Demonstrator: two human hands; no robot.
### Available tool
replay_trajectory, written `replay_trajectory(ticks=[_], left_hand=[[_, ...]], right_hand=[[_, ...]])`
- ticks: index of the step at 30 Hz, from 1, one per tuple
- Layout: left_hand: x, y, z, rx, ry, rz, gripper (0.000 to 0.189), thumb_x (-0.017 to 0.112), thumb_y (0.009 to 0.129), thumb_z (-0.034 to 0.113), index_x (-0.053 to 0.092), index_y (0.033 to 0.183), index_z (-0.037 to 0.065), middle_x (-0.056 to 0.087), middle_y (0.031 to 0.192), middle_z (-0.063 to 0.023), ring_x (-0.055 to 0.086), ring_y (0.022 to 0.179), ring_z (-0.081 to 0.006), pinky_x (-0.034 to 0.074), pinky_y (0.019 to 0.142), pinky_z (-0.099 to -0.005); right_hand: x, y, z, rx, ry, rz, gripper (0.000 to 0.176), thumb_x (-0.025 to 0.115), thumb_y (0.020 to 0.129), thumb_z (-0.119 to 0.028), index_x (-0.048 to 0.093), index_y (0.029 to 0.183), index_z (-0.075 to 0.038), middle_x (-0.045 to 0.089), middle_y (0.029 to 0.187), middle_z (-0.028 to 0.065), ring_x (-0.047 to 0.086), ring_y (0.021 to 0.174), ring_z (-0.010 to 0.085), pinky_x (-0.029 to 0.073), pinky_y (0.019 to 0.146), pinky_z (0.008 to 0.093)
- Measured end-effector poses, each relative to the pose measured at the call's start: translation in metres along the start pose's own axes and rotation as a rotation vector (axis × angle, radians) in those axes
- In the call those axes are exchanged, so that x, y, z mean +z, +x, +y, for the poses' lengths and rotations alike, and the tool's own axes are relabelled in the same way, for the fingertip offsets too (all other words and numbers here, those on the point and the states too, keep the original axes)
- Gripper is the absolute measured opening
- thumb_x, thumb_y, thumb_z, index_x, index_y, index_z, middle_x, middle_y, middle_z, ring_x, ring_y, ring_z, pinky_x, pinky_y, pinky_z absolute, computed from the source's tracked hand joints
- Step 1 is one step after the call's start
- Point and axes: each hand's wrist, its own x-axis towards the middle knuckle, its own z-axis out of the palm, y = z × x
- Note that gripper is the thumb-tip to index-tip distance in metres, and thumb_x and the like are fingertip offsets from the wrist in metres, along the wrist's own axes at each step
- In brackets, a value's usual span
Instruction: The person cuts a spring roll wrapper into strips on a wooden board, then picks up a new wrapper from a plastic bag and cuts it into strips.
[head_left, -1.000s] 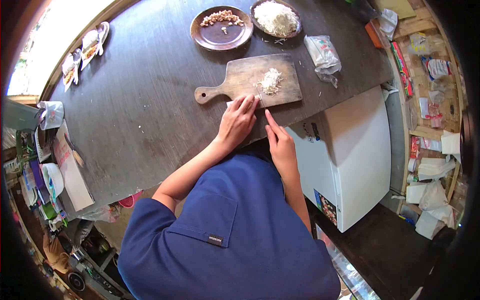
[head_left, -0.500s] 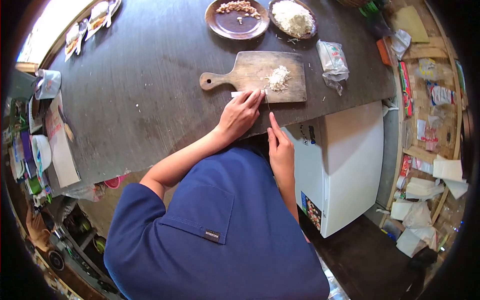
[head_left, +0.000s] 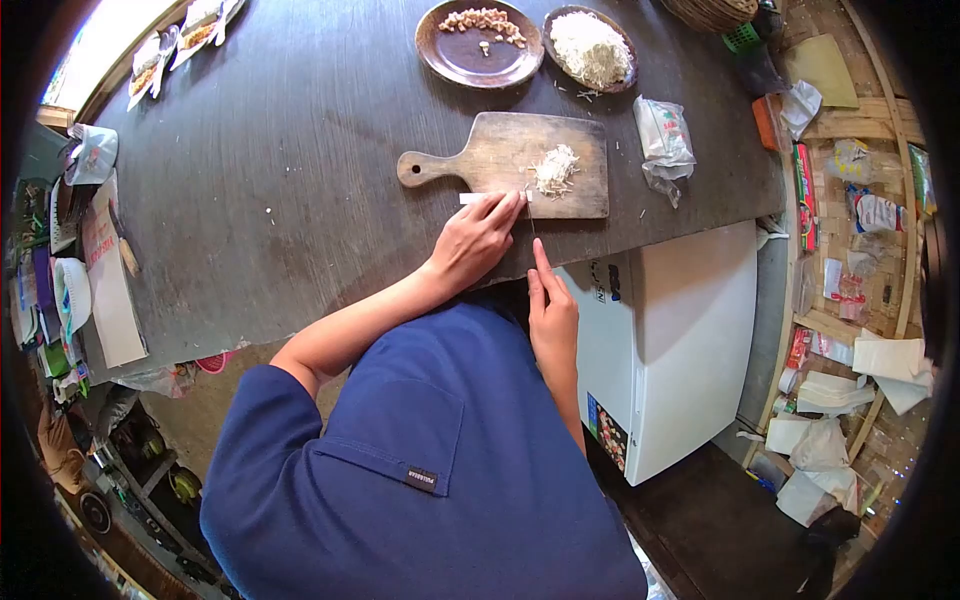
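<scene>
On a wooden cutting board (head_left: 490, 150) with a round handle, my left hand (head_left: 475, 240) presses a flat white strip of food (head_left: 470, 198) near the front edge; its kind I cannot make out. My right hand (head_left: 553, 310) is closed around a knife (head_left: 531, 215), index finger stretched along it. The handle is hidden in the palm, and the thin blade stands edge-on against the right end of the strip, beside my left fingertips. Just beyond the blade, a small heap of thin white shreds (head_left: 556, 170) lies on the board.
Behind the board stand a brown plate (head_left: 470, 68) with small brown pieces and a bowl (head_left: 630, 75) heaped with white shreds. To the right lies a plastic packet (head_left: 664, 140). A white freezer (head_left: 690, 350) stands below the dark table's (head_left: 300, 200) front edge.
The whole view has shifted slightly, with the board sitting a little lower in it. Both hands keep nearly the same place at the strip and knife.
</scene>
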Motion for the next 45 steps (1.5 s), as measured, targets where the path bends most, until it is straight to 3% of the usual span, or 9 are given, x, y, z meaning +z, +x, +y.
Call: replay_trajectory(ticks=[7, 9, 13, 18, 22, 39, 45], left_hand=[[-0.002, 0.001, 0.000, -0.020, -0.026, -0.001, 0.069, 0.074, 0.084, 0.024, 0.058, 0.147, -0.002, 0.058, 0.147, -0.0104, 0.056, 0.133, -0.0236, 0.048, 0.113, -0.0337], [-0.002, 0.000, 0.001, -0.025, -0.026, -0.025, 0.070, 0.075, 0.084, 0.024, 0.058, 0.147, -0.001, 0.058, 0.147, -0.0092, 0.056, 0.133, -0.0232, 0.049, 0.113, -0.0337], [-0.003, -0.001, 0.002, -0.029, -0.057, -0.006, 0.072, 0.076, 0.082, 0.023, 0.058, 0.148, -0.001, 0.058, 0.147, -0.0080, 0.056, 0.133, -0.0227, 0.049, 0.112, -0.0337], [-0.002, -0.001, 0.002, -0.020, -0.033, -0.007, 0.069, 0.074, 0.085, 0.023, 0.058, 0.146, -0.002, 0.059, 0.145, -0.0111, 0.058, 0.131, -0.0242, 0.050, 0.112, -0.0349], [-0.004, 0.001, 0.002, -0.020, -0.038, -0.008, 0.068, 0.073, 0.086, 0.024, 0.058, 0.146, -0.003, 0.060, 0.145, -0.0122, 0.059, 0.131, -0.0244, 0.050, 0.112, -0.0354], [0.002, -0.002, 0.005, -0.025, -0.005, 0.018, 0.064, 0.071, 0.087, 0.021, 0.059, 0.144, -0.004, 0.062, 0.144, -0.0156, 0.059, 0.132, -0.0267, 0.049, 0.113, -0.0356], [0.007, -0.003, 0.005, -0.011, 0.032, 0.029, 0.063, 0.070, 0.088, 0.022, 0.059, 0.144, -0.005, 0.063, 0.144, -0.0163, 0.060, 0.130, -0.0271, 0.049, 0.113, -0.0360]], right_hand=[[0.009, 0.029, 0.001, -0.085, 0.049, 0.024, 0.047, 0.060, 0.110, -0.021, 0.057, 0.156, -0.030, 0.064, 0.088, 0.0173, 0.065, 0.076, 0.0359, 0.053, 0.076, 0.0453], [-0.001, 0.018, -0.007, 0.018, -0.005, -0.028, 0.047, 0.060, 0.111, -0.021, 0.057, 0.156, -0.030, 0.064, 0.089, 0.0176, 0.065, 0.077, 0.0353, 0.053, 0.076, 0.0445], [0.000, 0.005, 0.001, 0.035, 0.012, -0.047, 0.046, 0.060, 0.111, -0.022, 0.057, 0.156, -0.030, 0.066, 0.092, 0.0189, 0.066, 0.078, 0.0347, 0.053, 0.076, 0.0444], [0.011, 0.028, 0.003, -0.074, 0.035, 0.017, 0.046, 0.059, 0.111, -0.022, 0.056, 0.157, -0.030, 0.060, 0.085, 0.0160, 0.063, 0.075, 0.0337, 0.052, 0.074, 0.0450], [0.000, 0.017, -0.005, -0.001, 0.014, -0.017, 0.047, 0.059, 0.111, -0.022, 0.056, 0.157, -0.030, 0.061, 0.086, 0.0163, 0.064, 0.076, 0.0341, 0.052, 0.075, 0.0458], [0.002, 0.003, 0.002, -0.018, 0.021, 0.000, 0.047, 0.061, 0.110, -0.021, 0.057, 0.156, -0.031, 0.064, 0.089, 0.0171, 0.067, 0.079, 0.0354, 0.054, 0.075, 0.0453], [0.008, 0.032, 0.001, -0.070, -0.008, 0.009, 0.047, 0.060, 0.110, -0.023, 0.057, 0.156, -0.032, 0.066, 0.091, 0.0159, 0.068, 0.080, 0.0359, 0.054, 0.076, 0.0457]])
